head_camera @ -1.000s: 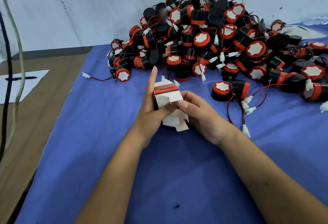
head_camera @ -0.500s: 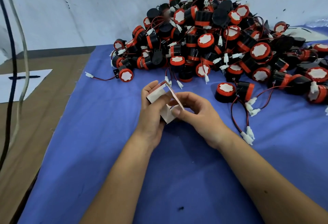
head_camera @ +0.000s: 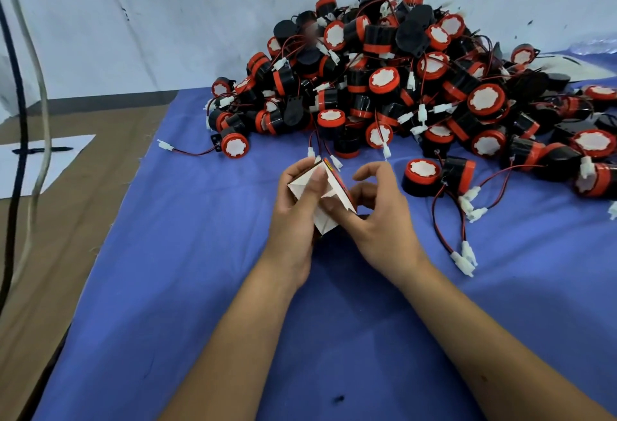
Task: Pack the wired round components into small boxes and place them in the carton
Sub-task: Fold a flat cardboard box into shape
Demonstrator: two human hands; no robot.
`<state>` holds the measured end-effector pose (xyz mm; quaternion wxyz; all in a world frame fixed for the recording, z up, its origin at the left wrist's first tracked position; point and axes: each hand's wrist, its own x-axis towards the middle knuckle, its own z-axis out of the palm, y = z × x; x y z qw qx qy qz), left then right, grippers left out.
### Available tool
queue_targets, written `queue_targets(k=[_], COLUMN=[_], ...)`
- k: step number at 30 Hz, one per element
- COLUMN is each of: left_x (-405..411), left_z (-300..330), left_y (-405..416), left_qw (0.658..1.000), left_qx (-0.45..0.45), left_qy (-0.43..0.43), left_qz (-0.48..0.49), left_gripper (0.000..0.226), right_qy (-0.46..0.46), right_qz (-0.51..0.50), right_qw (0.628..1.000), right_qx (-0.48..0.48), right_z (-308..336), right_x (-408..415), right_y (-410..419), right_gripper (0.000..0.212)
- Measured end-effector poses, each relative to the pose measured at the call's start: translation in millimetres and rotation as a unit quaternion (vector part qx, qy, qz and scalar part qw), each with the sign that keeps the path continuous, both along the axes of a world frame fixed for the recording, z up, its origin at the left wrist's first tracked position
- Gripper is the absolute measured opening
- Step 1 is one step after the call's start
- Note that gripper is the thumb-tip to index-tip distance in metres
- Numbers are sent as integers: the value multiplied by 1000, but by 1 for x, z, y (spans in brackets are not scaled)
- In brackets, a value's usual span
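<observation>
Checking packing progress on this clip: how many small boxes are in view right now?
1. The small box is held over the blue cloth by the left hand and right hand, flaps still open. Others may lie outside the view.

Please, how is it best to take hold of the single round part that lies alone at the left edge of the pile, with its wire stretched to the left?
Probably grip the round part by its black and red body, coming from above. Its white face points at the camera, so the curved sides are free; its wire is thin and slack.

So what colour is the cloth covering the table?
Blue: the blue fabric cloth shows plainly in the head view.
</observation>
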<state>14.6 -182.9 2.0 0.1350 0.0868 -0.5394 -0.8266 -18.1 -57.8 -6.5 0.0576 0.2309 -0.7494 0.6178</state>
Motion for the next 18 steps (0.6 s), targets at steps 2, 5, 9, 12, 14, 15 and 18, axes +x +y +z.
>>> queue_targets(k=[2,5,9,12,14,15,18], left_x=[-3,-5,-4,-2,1,1,0], left_z=[-7,-10,-9,-5,-2,-1,-5], left_y=[7,5,-12,-21,-23,-21,-9], left_qw=[996,989,966,949,931,927,950], left_qx=[-56,-78,-125,-201,-294,-323,-294], left_qy=[10,38,41,60,80,86,87], left_qz=[69,120,224,235,203,169,58], left_gripper=[23,18,28,23,34,39,37], right_qy=[41,96,39,-64,-125,-142,-141], right_qz=[-5,37,173,228,204,179,119], right_qw=[999,994,984,970,967,970,980], right_qx=[-1,24,26,-54,-88,-87,-71], right_z=[2,3,4,9,12,12,6], right_x=[4,7,18,18,14,11,3], right_y=[-5,-9,-12,-10,-5,-4,0], right_gripper=[40,29,12,23,41,47,51])
